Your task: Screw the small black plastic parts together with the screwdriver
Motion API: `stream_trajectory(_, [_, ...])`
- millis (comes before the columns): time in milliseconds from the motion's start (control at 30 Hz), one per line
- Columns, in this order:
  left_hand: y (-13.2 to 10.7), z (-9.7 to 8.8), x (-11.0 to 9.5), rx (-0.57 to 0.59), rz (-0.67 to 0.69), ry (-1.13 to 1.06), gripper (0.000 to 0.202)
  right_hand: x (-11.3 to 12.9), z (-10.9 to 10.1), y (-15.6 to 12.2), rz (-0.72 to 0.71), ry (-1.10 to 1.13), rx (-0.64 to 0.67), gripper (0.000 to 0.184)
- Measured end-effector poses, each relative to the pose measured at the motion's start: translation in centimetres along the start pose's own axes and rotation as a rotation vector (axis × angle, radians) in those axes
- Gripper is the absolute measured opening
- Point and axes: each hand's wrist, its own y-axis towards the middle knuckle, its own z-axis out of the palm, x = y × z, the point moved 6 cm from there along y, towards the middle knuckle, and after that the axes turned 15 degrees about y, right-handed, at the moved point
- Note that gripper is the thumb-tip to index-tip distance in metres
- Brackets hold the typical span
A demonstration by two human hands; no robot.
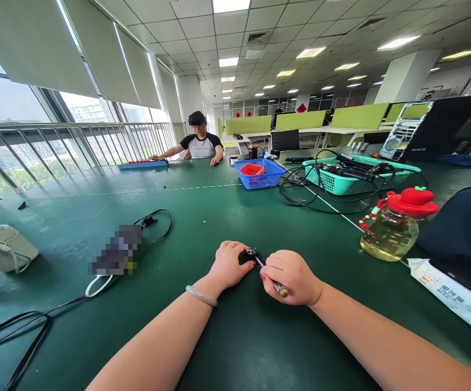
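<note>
My left hand (227, 264) rests on the green table (219, 336), fingers curled round a small black part (246, 255) with a metal fitting on top. My right hand (290, 277) is closed in a pinch on a thin screwdriver (275, 283). The tool's tip points at the metal fitting and its brass-coloured end sticks out below my fingers. Both hands sit close together, near the table's middle front. A pale bangle (201, 296) circles my left wrist.
A glass jar of yellow liquid with a red lid (394, 224) stands at right, beside a dark cap (463, 233) and a white packet (451, 296). Blue basket (259, 175) and teal basket with cables (353, 175) lie farther back. A blurred device with black cables (117, 251) and a beige bag (1, 247) lie left. A person sits across the table (200, 144).
</note>
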Motion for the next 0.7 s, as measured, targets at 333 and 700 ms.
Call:
stream_trajectory(333, [0.0,0.0,0.0,-0.011,0.012,-0.007,0.033,-1.1,-0.2,-0.3,0.107,0.043,-0.065,0.026])
stream_trajectory(700, [-0.1,-0.1,0.0,-0.016,0.023,-0.003,0.032,-3.0,-0.8,-1.2,0.343,0.235,-0.197,0.031])
